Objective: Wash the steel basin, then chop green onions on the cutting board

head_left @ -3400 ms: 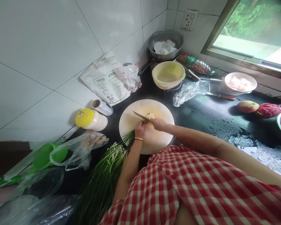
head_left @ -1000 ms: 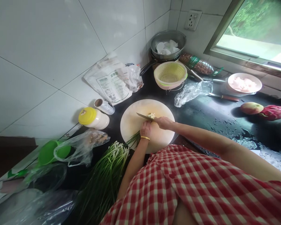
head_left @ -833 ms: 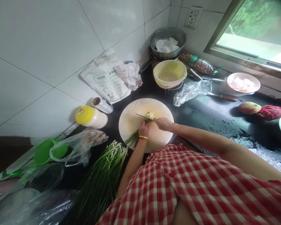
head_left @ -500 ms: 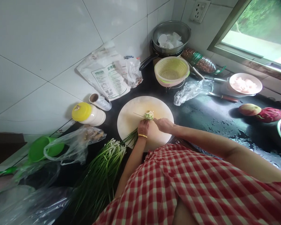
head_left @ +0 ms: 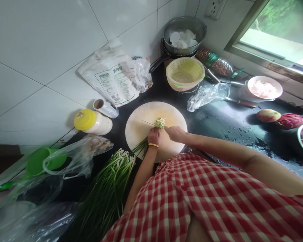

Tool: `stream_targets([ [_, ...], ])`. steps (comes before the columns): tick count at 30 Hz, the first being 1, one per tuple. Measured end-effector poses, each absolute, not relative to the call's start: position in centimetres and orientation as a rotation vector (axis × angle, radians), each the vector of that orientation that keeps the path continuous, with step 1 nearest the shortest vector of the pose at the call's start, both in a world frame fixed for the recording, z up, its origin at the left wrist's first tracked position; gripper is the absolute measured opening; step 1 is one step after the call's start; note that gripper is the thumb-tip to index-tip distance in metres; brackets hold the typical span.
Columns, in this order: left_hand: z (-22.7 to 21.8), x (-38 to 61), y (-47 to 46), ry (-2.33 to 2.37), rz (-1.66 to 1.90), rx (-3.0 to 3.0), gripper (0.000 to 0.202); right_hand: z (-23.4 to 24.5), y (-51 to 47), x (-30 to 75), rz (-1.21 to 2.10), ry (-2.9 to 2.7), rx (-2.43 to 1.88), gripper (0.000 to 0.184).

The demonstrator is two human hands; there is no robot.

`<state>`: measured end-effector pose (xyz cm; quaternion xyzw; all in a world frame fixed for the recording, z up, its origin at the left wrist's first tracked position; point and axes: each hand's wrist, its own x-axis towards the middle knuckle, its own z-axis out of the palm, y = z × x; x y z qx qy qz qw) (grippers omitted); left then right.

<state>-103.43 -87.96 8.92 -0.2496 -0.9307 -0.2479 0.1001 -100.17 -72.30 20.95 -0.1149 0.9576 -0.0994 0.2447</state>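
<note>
Your right hand (head_left: 175,132) is closed around the handle of the knife (head_left: 149,123). The thin blade points left across the round cutting board (head_left: 138,137), low over it. Whether its edge touches the board cannot be told.

Your left hand (head_left: 154,137), with a gold bangle (head_left: 153,145) at the wrist, sits just beside the right one. Its fingers are curled down over the cut end of the chives (head_left: 111,181), pinning them to the board. The knuckles are right by the blade.

Just past the blade, a small chopped pile (head_left: 160,122) of pale green bits lies near the middle of the board. The long stalks trail back from your left hand, off the board's near-left edge, and fan out over the dark bench (head_left: 229,131) towards your body.

- **Left of the board:** a yellow-lidded jar (head_left: 91,121) lies on its side, with a small roll of film (head_left: 104,108) just behind it. Nearer you are a clear bag (head_left: 83,156) with brownish lumps inside and a green bowl (head_left: 40,163).
- **Against the tiled wall:** a printed white packet (head_left: 111,82) leans there.
- **Behind the board:** a yellow colander (head_left: 184,71) stands in front of a metal pan (head_left: 184,32) holding white pieces.
- **To the right:** a crumpled plastic bag (head_left: 207,95), a pink bowl (head_left: 264,89), a peach (head_left: 268,115) and a dragon fruit (head_left: 290,120) sit on the wet bench, well apart from your hands.
</note>
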Motion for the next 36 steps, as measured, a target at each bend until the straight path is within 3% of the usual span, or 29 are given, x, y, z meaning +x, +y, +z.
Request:
stream_targets([
  [26,8.1,-103.4,-88.1,-2.736,-0.668,-0.632,0.015,21.8,-72.7,-100.3,-0.346,2.576,-0.257,0.040],
  [36,10.1,-102.8,-89.5,-2.782,-0.448,-0.862,0.022,19.1,-73.7,-100.6,-0.404,2.642,-0.222,0.039],
])
